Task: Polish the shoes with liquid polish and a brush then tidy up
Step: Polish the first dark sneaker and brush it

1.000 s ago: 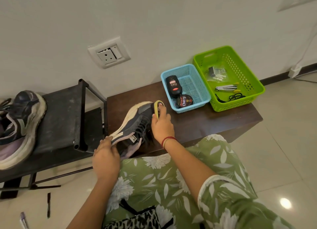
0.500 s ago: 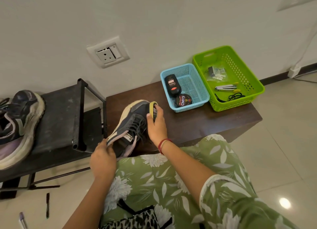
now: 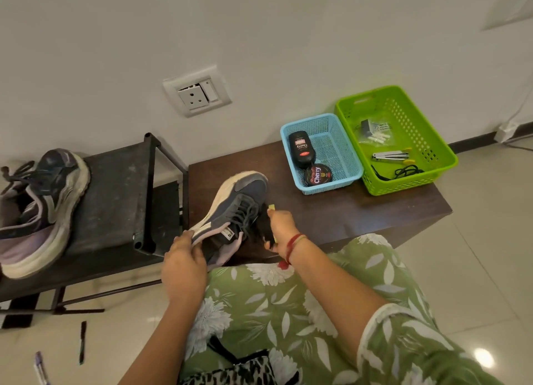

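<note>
Shoe tilted over brown bench, heel end gripped by left hand. Right hand curled round brush, bristles against the laced side. Polish bottle lies in blue basket; second shoe on black rack.

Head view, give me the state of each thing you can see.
Shoe, tilted, heel gripped by left hand.
Brush, held in right hand, bristles at the laces.
Second shoe, lying on the rack.
Polish bottle, lying flat in blue basket.
Polish tin, closed, same basket.
</note>
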Tool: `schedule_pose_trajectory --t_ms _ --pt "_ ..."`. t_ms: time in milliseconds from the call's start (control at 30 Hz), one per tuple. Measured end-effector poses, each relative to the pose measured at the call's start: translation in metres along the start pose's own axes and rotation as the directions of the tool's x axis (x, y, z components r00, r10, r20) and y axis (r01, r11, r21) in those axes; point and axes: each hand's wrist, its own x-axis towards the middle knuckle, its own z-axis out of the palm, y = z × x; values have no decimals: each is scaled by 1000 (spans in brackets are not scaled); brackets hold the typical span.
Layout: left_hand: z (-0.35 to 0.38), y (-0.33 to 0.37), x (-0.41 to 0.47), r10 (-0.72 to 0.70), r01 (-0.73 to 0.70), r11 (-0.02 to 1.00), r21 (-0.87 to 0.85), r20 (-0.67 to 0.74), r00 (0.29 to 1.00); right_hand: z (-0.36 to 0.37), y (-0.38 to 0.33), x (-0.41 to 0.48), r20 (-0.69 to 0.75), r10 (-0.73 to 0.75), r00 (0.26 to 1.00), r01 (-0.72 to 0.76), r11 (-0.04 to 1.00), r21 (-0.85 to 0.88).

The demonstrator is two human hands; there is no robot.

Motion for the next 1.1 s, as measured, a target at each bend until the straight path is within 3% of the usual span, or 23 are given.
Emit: schedule_pose_trajectory --t_ms 33,67,167,233,433,567,833,933,1100 --pt "0 -1 1 18 -18 1000 -7 3 1000 -1 -1 -6 -7 -24 1000 24 999 -25" --pt "1 -2 1 37 -37 999 -8 6 999 -2 -2 -13 -31 -137 990 135 989 -67" --pt "0 2 -2 45 -44 999 -21 17 999 -5 -6 -37 -32 -545 838 541 836 -86" --pt "-1 7 -5 51 -47 995 -89 38 998 -9 -4 -40 2 -644 765 638 758 -134" --pt "-10 8 -10 32 1 977 -215 152 988 -19 6 -49 23 -640 768 632 752 -188" --pt "-18 6 -18 11 13 957 -290 82 997 -25 12 -61 58 -671 739 665 712 -226" --pt "-33 17 -43 -4 37 969 -244 134 991 -33 25 -88 308 -744 593 798 493 -347" --pt "-36 15 -48 130 -72 934 -350 148 980 -38 28 -102 378 -754 537 833 403 -379" --pt "-41 20 -58 123 -77 882 -464 69 990 -43 35 -120 489 -745 453 879 280 -387"
